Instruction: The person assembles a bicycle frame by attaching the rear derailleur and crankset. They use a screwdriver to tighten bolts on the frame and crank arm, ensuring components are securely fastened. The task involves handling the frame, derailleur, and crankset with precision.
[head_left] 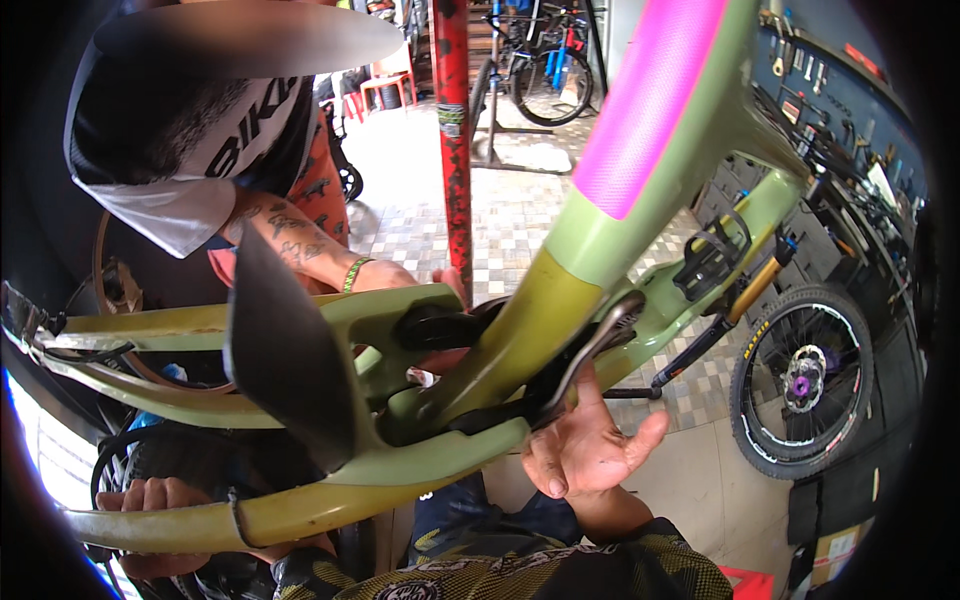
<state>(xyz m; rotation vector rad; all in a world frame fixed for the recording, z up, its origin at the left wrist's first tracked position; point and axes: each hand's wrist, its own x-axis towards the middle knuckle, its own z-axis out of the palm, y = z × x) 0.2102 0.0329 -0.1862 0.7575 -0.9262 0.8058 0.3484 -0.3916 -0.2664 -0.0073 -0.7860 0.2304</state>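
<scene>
A green and olive bike frame [520,335] with a magenta strip lies across the view. My left hand [150,500] is closed around its near rear stay [300,515] at the lower left. Below the pivot area, my right hand [590,450] has its palm up and thumb apart, one finger reaching up against a curved grey metal part [590,350]. A black flat guard [285,350] stands up between the rear stays. Across the frame, a co-worker's hand [385,275] reaches behind it; those fingers are partly hidden.
A red post [453,150] stands behind the frame. At right, a wheel with a knobby tyre [745,390] leans by dark cabinets, under wall-hung tools [805,65]. Another bike [550,75] stands at the back. The co-worker [200,140] is at far left. A cardboard box [835,550] sits lower right.
</scene>
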